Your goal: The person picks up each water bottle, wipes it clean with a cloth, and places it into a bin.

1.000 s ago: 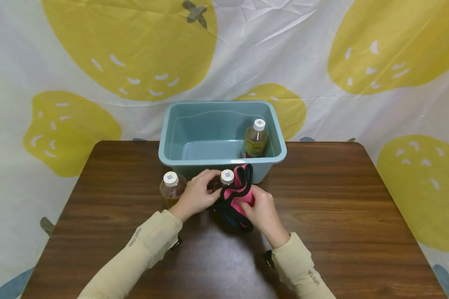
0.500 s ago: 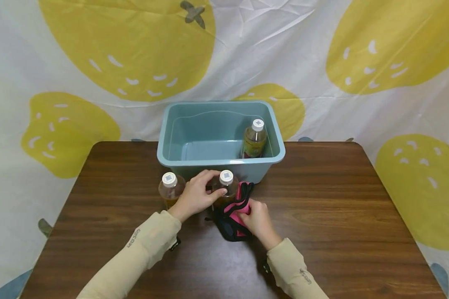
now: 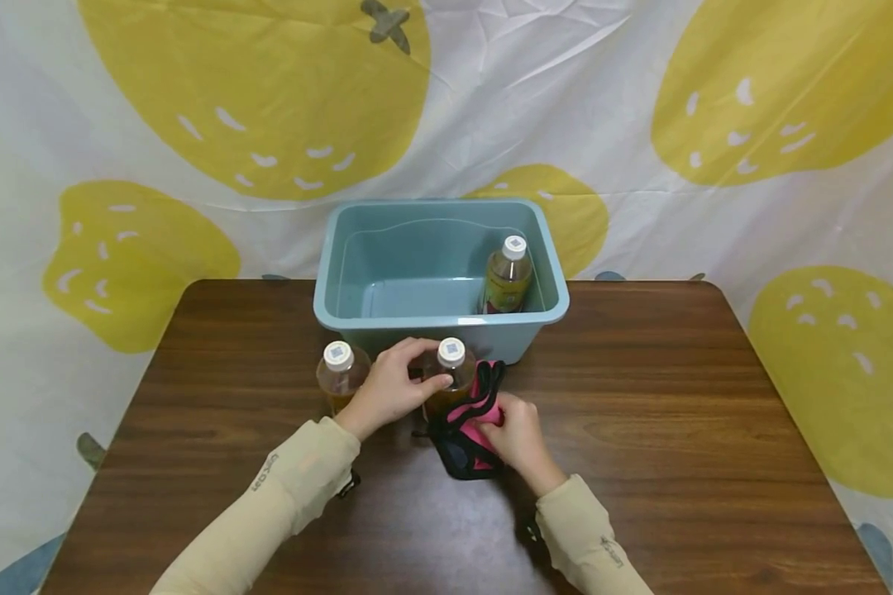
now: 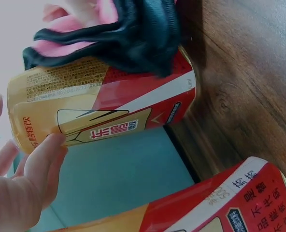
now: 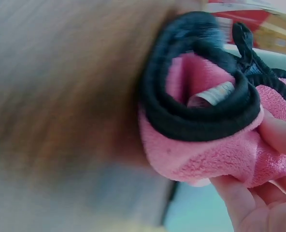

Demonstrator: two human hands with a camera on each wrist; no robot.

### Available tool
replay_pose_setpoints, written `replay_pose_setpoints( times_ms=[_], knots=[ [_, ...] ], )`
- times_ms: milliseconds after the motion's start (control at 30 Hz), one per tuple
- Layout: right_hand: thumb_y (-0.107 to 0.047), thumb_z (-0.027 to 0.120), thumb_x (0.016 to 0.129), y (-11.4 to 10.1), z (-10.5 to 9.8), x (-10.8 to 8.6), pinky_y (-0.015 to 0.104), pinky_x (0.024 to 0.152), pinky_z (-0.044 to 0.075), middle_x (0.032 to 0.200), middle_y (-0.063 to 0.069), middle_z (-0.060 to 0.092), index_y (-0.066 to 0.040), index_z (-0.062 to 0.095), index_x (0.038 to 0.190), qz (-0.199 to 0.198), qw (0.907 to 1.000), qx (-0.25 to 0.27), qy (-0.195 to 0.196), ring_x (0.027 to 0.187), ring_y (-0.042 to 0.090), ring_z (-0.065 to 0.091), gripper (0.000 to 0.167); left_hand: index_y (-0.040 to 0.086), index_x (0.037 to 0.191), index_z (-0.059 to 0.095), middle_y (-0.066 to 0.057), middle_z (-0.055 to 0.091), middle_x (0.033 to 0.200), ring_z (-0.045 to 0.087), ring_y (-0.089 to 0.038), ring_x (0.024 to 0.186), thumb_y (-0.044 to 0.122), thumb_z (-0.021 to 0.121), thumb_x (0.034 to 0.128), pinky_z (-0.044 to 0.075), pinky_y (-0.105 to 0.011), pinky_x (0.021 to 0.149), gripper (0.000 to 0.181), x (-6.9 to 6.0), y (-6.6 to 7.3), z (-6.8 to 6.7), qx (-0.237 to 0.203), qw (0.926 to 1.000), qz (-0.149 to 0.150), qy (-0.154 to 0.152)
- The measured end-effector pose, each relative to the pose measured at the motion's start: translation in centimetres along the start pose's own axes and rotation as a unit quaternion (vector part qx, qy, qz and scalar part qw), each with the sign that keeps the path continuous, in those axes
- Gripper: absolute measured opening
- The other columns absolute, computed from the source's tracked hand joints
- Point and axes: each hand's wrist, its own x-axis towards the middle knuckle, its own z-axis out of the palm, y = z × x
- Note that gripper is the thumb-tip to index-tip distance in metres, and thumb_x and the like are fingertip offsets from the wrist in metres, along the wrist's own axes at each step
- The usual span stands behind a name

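Observation:
My left hand (image 3: 394,384) holds a white-capped drink bottle (image 3: 451,353) round its upper part, thumb on the near side. In the left wrist view this bottle (image 4: 109,104) has a gold and red label and stands on the table. A folded pink cloth (image 5: 206,159) with black edging and a dark outer side lies against the bottle's right, lower side. My right hand (image 3: 521,434) pinches the cloth between thumb and fingers. A second white-capped bottle (image 3: 338,357) stands left of my left hand, partly hidden by it.
A blue-green plastic bin (image 3: 439,321) stands at the table's back edge, just behind the bottles. Inside it, at the right, is another capped bottle (image 3: 508,281). The brown wooden table (image 3: 677,430) extends to both sides. A fruit-patterned curtain (image 3: 536,99) hangs behind.
My right hand has moved the cloth down along the bottle and slightly toward me, uncovering more of the bottle's shoulder. In the last half second little has moved. The left hand keeps its hold.

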Motion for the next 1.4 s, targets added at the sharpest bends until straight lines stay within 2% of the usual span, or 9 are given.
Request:
replay_pose_setpoints(
  times_ms=[133,300,467,600,767,933,1167,1300,1400],
  knots=[
    [-0.001,0.078,0.061,-1.1,-1.0,0.3,0.023,0.047,0.036,0.056,0.001,0.055,-0.005,0.063,0.067,-0.032,0.9989,0.017,0.031,0.052,0.012,0.044,0.017,0.004,0.108,0.062,-0.009,0.062,0.098,0.059,-0.02,0.088,0.023,0.075,0.0734,0.052,-0.033,0.072,0.042,-0.1,0.1,0.0,-0.002,1.0,0.0,0.0],
    [-0.003,0.079,0.062,-2.9,-2.9,1.3,0.027,0.053,0.044,0.071,0.005,0.062,-0.004,0.067,0.075,-0.06,0.997,0.02,0.046,0.061,0.014,0.052,0.018,0.004,0.107,0.062,-0.008,0.062,0.097,0.058,-0.019,0.086,0.02,0.075,0.0736,0.051,-0.03,0.071,0.039,-0.1,0.2,0.1,-0.001,1.0,0.004,0.006],
    [-0.005,0.078,0.063,-4.4,-4.3,2.7,0.033,0.065,0.05,0.089,0.011,0.064,-0.001,0.069,0.08,-0.075,0.9966,0.025,0.024,0.079,0.021,0.06,0.019,0.004,0.106,0.063,-0.009,0.061,0.096,0.06,-0.02,0.084,0.009,0.071,0.0731,0.051,-0.032,0.075,0.034,0.2,0.2,0.0,-0.013,0.9999,0.006,0.007],
    [-0.008,0.077,0.066,-5.4,-4.7,3.4,0.034,0.07,0.051,0.097,0.011,0.064,-0.001,0.069,0.084,-0.076,0.9969,0.022,-0.001,0.084,0.022,0.061,0.02,0.004,0.105,0.063,-0.01,0.061,0.097,0.062,-0.021,0.084,0.004,0.068,0.0712,0.051,-0.033,0.075,0.035,0.2,0.1,-0.1,-0.026,0.9997,-0.001,0.005],
    [-0.009,0.077,0.068,-5.8,-4.6,3.4,0.03,0.06,0.048,0.083,0.007,0.066,-0.003,0.068,0.082,-0.059,0.9982,0.012,-0.005,0.07,0.017,0.057,0.018,0.003,0.106,0.063,-0.011,0.061,0.097,0.061,-0.02,0.084,0.004,0.068,0.0712,0.051,-0.032,0.075,0.035,0.1,0.1,-0.2,-0.025,0.9997,0.002,0.007],
    [-0.007,0.078,0.067,-5.6,-4.3,3.0,0.027,0.051,0.041,0.066,0.004,0.058,-0.004,0.064,0.075,-0.049,0.9988,0.006,0.003,0.058,0.014,0.048,0.016,0.004,0.105,0.063,-0.01,0.062,0.096,0.061,-0.02,0.084,0.005,0.069,0.0711,0.051,-0.033,0.075,0.034,0.0,0.0,-0.2,-0.019,0.9997,0.001,0.014],
    [-0.003,0.076,0.064,-4.7,-3.6,2.2,0.025,0.047,0.038,0.056,0.002,0.055,-0.004,0.062,0.07,-0.028,0.9992,0.011,0.025,0.052,0.012,0.044,0.015,0.004,0.105,0.063,-0.009,0.062,0.093,0.06,-0.019,0.083,0.009,0.072,0.0725,0.051,-0.033,0.075,0.034,0.1,0.0,0.0,-0.019,0.9997,0.001,0.016],
    [-0.001,0.074,0.065,-4.0,-2.9,1.7,0.026,0.046,0.038,0.055,0.002,0.056,-0.003,0.064,0.073,-0.019,0.9993,0.018,0.028,0.05,0.012,0.043,0.013,0.004,0.104,0.063,-0.008,0.062,0.094,0.06,-0.019,0.084,0.014,0.075,0.072,0.051,-0.033,0.073,0.035,0.1,-0.1,0.0,-0.018,0.9997,0.003,0.019],
    [0.002,0.072,0.063,-3.0,-2.2,1.3,0.026,0.044,0.037,0.052,0.002,0.054,-0.004,0.062,0.069,-0.013,0.9997,0.01,0.02,0.049,0.013,0.042,0.013,0.005,0.105,0.063,-0.008,0.062,0.096,0.06,-0.019,0.086,0.018,0.076,0.0718,0.051,-0.033,0.074,0.038,0.1,-0.2,0.1,-0.013,0.9998,0.0,0.017]
  ],
)
